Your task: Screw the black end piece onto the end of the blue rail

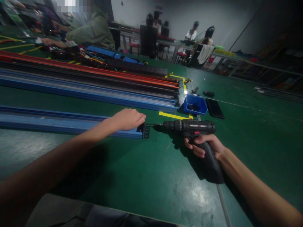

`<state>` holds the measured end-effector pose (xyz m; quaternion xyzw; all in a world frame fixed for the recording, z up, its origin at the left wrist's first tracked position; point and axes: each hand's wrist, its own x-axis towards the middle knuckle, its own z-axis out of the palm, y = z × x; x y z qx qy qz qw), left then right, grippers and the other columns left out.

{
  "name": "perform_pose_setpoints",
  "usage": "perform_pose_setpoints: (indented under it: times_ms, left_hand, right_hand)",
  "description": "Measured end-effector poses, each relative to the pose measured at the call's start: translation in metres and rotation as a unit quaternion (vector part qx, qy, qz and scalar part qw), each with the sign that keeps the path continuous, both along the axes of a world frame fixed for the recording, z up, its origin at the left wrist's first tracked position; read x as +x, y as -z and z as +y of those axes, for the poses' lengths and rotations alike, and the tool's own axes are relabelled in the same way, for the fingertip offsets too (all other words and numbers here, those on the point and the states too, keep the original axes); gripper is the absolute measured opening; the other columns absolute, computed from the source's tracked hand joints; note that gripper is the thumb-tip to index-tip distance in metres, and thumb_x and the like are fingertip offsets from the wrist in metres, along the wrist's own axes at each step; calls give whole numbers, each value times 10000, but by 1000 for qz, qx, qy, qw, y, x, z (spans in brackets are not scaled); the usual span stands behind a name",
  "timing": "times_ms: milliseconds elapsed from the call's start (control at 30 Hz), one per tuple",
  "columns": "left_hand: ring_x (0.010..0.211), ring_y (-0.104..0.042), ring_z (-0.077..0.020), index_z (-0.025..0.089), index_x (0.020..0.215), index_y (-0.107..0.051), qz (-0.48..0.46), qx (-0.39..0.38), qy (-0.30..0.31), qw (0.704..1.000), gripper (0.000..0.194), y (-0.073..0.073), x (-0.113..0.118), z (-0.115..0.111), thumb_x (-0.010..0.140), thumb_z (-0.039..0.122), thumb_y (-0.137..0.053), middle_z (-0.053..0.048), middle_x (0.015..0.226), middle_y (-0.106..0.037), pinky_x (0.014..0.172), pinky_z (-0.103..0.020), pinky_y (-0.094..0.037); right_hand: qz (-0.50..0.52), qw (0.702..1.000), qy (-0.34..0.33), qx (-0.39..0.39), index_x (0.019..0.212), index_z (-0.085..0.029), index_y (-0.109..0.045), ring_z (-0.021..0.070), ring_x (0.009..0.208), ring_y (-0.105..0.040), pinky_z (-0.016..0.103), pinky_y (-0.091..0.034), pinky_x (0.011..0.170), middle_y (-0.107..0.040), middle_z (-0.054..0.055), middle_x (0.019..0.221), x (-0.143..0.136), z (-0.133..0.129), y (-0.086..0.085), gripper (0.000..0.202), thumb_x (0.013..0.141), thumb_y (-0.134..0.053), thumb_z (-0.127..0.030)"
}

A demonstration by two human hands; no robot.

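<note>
Blue profile (71, 121) runs in from your left across the green surface (142, 176), its right end fitted with a slotted black bracket (146, 133); your left grip (129, 119) lies palm down over that end, with most of its fingers out of sight, so I cannot tell whether they clench the edge or merely press on it. Your right grip (213, 143) is wrapped around the handle of a black cordless drill (194, 126); its slim bit (152, 125) points left at the profile's end, the tip just beside your left fingertips; whether it touches anything there is too fine to make out.

That closeness looks like your main hazard; should the bit start spinning at a slant, it could skate off the metal and catch those fingers; should your left hand bear down too lightly, the profile could slide or twist under the push; too much trigger could make the drill kick against your wrist or bend the bracket. Beyond the drill sits a blue bin (200, 99) with dark parts in it, near a strip of yellow tape (174, 115); a careless swing of the drill away from you might knock it.
</note>
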<state>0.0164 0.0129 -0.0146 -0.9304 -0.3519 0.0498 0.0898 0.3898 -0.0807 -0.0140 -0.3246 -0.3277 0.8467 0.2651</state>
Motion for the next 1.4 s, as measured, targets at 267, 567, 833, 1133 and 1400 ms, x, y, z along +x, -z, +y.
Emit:
perform_pose_setpoints:
  times_ms: [267, 567, 833, 1133, 1400]
  left_hand:
    - [794, -741, -265, 171, 1047, -703, 12, 6, -2, 1000, 387, -1, 1, -1, 1056, 270, -328, -114, 906, -777, 643, -339, -496]
    - [792, -739, -254, 164, 1041, -713, 10, -2, -8, 1000, 383, -5, 3, -4, 1051, 265, -344, -119, 915, -780, 665, -335, -509]
    - [779, -744, -271, 172, 1033, -701, -1, -7, -12, 1000, 384, -1, 2, -2, 1060, 287, -336, -117, 896, -781, 659, -349, -511]
    - [766, -738, -254, 178, 1003, -697, 0, -4, -10, 1000, 379, -1, 1, 0, 1050, 285, -336, -112, 877, -776, 643, -334, -503]
    - [765, -737, -276, 162, 1024, -699, 13, 6, 3, 1000, 382, 2, 0, 1, 1059, 278, -337, -120, 888, -777, 628, -345, -488]
  right_hand:
    - [10, 1000, 1, -7, 1001, -24, -751, 44, 416, -478, 173, -528, 438, -703, 114, 809, 1, 2, 5, 261, 804, -641, -155]
    - [6, 1000, -9, -10, 979, -38, -737, 47, 433, -466, 170, -521, 441, -715, 130, 828, 3, 4, 8, 237, 829, -635, -191]
    - [-11, 1000, -18, 5, 933, -46, -742, 48, 426, -462, 174, -519, 434, -686, 89, 782, 3, 5, 8, 212, 869, -669, -234]
    - [0, 1000, -14, 1, 913, -39, -742, 30, 422, -415, 156, -523, 442, -651, 60, 757, 3, 5, 9, 198, 870, -684, -223]
    - [13, 1000, -19, -9, 922, -28, -762, 29, 435, -416, 158, -537, 456, -657, 55, 754, 4, 5, 11, 199, 877, -694, -210]
